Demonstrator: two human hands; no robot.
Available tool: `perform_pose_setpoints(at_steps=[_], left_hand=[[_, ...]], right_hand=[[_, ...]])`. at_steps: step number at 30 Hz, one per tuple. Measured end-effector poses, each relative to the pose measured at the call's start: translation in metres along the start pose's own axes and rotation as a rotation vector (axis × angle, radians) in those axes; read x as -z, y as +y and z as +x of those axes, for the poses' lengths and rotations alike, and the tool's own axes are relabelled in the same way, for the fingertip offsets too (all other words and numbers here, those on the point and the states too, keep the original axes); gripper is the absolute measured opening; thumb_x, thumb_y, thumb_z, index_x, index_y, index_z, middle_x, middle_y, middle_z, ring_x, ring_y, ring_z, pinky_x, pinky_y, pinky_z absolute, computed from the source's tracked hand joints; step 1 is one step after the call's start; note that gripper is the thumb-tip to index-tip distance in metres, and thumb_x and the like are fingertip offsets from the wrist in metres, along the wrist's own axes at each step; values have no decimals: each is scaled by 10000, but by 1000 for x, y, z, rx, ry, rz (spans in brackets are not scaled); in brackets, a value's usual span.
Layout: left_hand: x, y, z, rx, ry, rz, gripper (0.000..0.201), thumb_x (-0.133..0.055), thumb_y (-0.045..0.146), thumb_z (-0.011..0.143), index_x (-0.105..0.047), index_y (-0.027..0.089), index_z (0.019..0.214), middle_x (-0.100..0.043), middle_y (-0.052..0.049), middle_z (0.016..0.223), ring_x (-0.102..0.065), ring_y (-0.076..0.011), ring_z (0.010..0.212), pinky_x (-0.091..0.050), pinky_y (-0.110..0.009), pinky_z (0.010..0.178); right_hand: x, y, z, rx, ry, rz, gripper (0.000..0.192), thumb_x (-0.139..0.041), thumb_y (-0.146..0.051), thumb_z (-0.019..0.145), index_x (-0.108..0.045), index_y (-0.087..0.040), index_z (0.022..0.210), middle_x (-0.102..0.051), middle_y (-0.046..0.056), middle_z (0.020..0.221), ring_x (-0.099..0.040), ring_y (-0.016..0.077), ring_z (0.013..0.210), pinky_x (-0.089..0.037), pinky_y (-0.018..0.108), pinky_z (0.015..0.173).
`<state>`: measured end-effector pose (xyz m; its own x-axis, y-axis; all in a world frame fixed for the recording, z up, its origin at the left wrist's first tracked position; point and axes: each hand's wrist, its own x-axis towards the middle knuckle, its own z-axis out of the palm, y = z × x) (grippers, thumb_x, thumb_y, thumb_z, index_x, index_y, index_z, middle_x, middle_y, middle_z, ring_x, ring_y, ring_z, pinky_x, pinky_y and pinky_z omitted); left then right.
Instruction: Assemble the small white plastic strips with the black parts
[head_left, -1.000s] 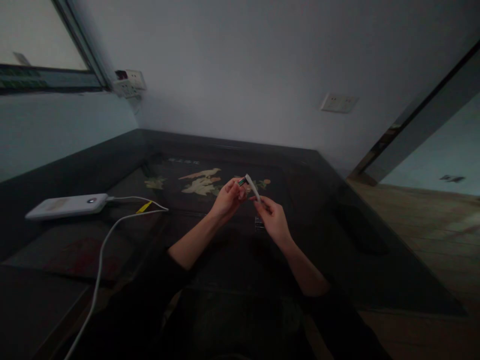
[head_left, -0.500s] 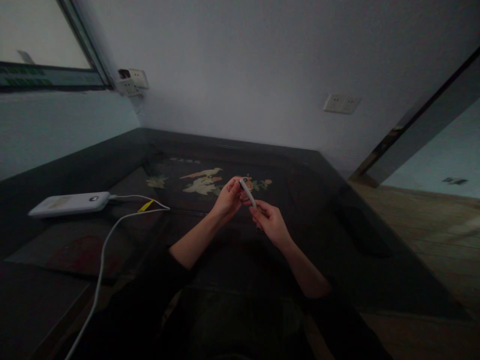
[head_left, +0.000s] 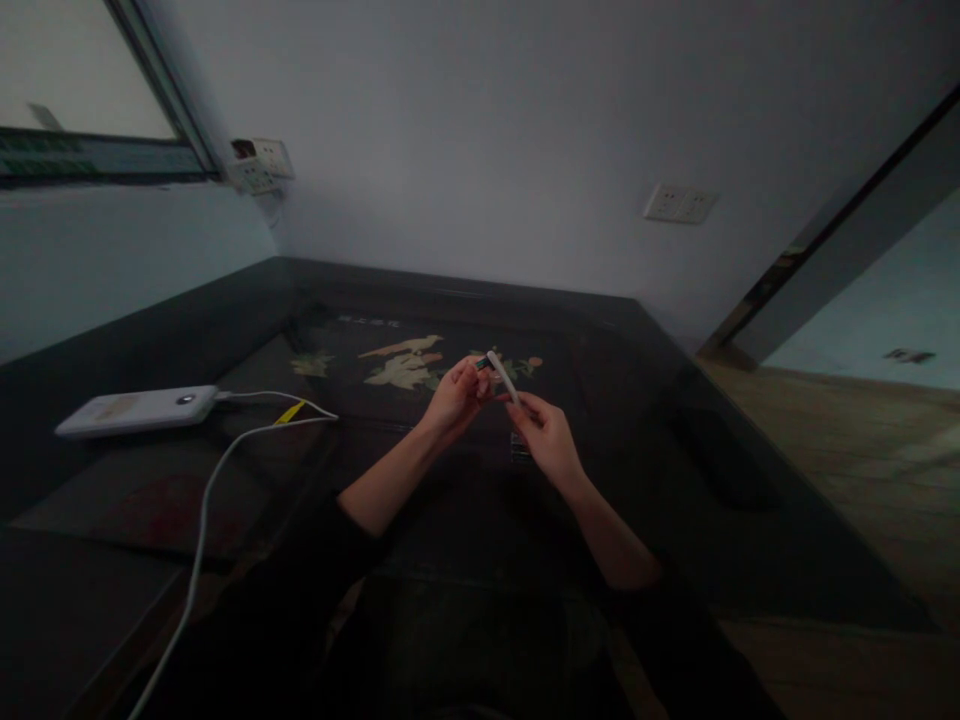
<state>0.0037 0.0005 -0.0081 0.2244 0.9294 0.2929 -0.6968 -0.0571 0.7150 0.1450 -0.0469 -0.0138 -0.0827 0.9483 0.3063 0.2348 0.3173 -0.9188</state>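
Over the dark table (head_left: 450, 480), my right hand (head_left: 550, 440) is closed on a slim white stick-shaped object (head_left: 503, 376), which slants up to the left. My left hand (head_left: 456, 398) pinches a small dark piece with a greenish tint (head_left: 484, 363), right beside the stick's upper end. Whether the two pieces touch, I cannot tell, and the dim light hides their exact kind. Just below my right fingers, a small dark object with pale edges (head_left: 520, 447) shows on the table, partly covered by the hand.
A white power bank (head_left: 139, 410) lies at the left, with a white cable (head_left: 214, 480) bearing a yellow tag (head_left: 291, 412). Bird and flower pictures (head_left: 405, 365) decorate the tabletop. Wall sockets (head_left: 681, 203) sit behind, and wooden floor (head_left: 862, 440) lies past the table's right edge.
The small dark piece in my left hand now shows apart from the stick's side, more to the left. My right hand has shifted slightly, uncovering the small dark object below it.
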Motion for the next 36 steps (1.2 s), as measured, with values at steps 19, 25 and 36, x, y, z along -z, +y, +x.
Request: perform_pose_setpoints(at_steps=[19,25,36], left_hand=[[-10,21,-1,142,61,-197,416,-501,509,841,-640,120,794,-432,33,515,-418,-75,487,-365,-210,506],[-13,24,-7,213,-100,-192,475,-503,577,806,-629,121,758,-408,29,534,-399,-76,505,-355,-216,514],[-15,23,-13,286,-226,-128,506,-491,638,779,-609,148,728,-392,25,526,-396,-96,514,-360,-247,552]], right_hand=[[6,10,6,-117,156,158,338,-469,-454,855,-452,-208,1087,-382,-96,534,-332,66,382,-240,181,364],[3,14,5,-104,89,12,306,-409,-443,873,-492,-170,982,-466,-72,475,-427,93,414,-322,209,431],[5,15,4,-21,18,31,383,-481,-378,852,-478,-202,1191,-521,-39,641,-465,113,540,-364,235,525]])
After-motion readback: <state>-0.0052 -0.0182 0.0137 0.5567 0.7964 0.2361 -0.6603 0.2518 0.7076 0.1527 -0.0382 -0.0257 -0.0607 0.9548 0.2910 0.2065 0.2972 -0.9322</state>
